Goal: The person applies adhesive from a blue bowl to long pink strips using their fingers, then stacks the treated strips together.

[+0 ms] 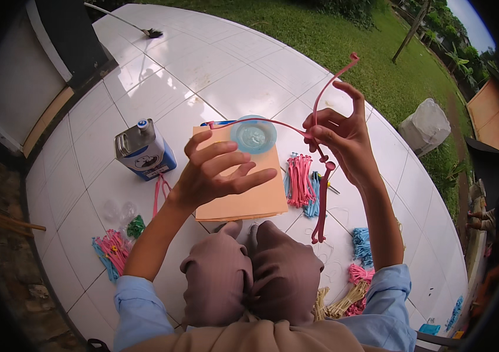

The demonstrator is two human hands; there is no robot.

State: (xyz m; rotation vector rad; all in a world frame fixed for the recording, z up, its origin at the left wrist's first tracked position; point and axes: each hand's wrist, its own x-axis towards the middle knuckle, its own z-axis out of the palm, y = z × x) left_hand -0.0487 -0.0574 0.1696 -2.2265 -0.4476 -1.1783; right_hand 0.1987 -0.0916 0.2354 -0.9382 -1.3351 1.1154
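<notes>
**Pink strips pinched above the tiled floor**

Long pink plastic strips (320,176) held up in the air over the white tiled floor (243,88), one curving up to a small curled end near the top of the view, one arcing left across a round blue dish (253,134), one hanging down toward the knees (255,273). Pinched at their meeting point by the right hand (343,141), grip closed on the strips between thumb and fingers. Left hand (217,173) raised just beside, fingers spread and loose, grip open, touching the left end of the arcing strip or just short of it; cannot tell which.

Below the hands, a stack of peach-coloured paper sheets (249,196) flat on the tiles, the blue dish resting at its far edge. To the right of the stack, a bunch of pink and blue strips (302,182). To the left, a blue and silver metal can (142,149) standing upright. Near the left elbow, another bundle of pink and blue pieces (111,249) with a small green item (136,226) beside it. By the right sleeve, more blue, pink and tan bundles (358,273). Beyond the tiles, grass (343,35).
</notes>
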